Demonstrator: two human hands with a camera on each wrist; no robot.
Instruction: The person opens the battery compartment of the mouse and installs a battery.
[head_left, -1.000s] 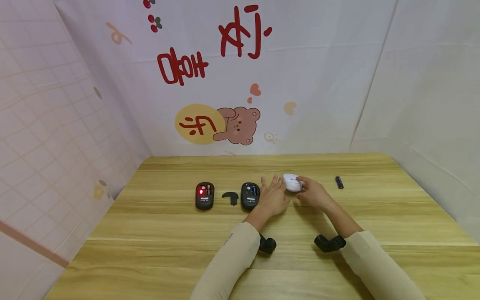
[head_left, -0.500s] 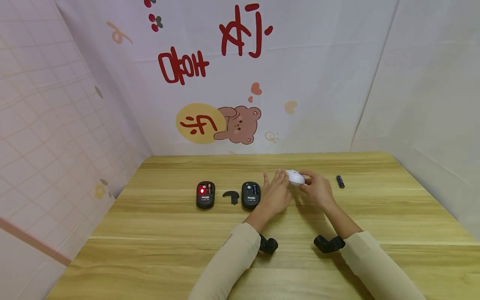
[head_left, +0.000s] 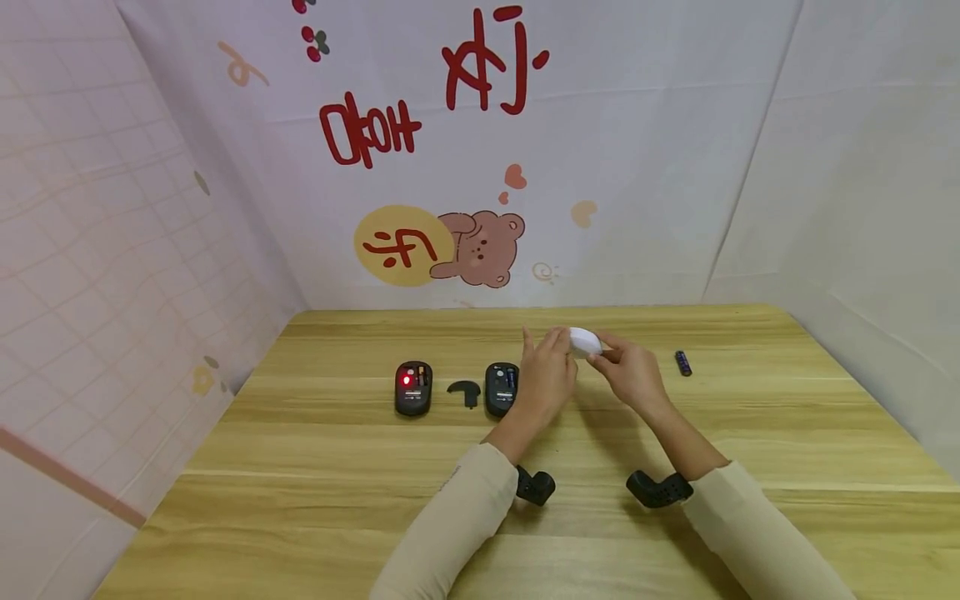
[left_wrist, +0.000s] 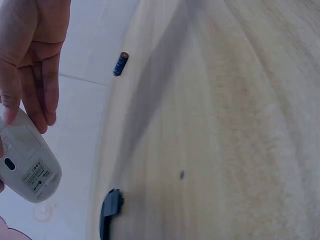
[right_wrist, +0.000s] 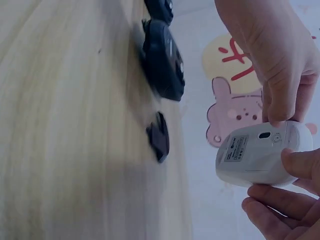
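Note:
Both hands hold a white computer mouse [head_left: 585, 342] above the table, its labelled underside showing in both wrist views. My left hand [head_left: 546, 373] grips its left end; in the right wrist view the left thumb presses near the edge of the underside. The right hand [head_left: 632, 375] pinches the other side between thumb and fingers. Close to the left hand lies a black mouse [head_left: 498, 392], bottom up with a battery in its bay, partly hidden by that hand. A dark battery [head_left: 682, 363] lies to the right of the right hand.
Further left is another upturned black mouse [head_left: 413, 392] with a lit red light. A black battery cover [head_left: 465, 392] lies between the black mice. A second dark cover-like piece [right_wrist: 159, 137] shows in the right wrist view. A printed cloth wall [head_left: 637, 150] stands behind the table.
The white mouse has been raised and moved slightly back, and it has tilted. The left hand has moved a little away from me with it; the right hand's fingers have shifted on its side.

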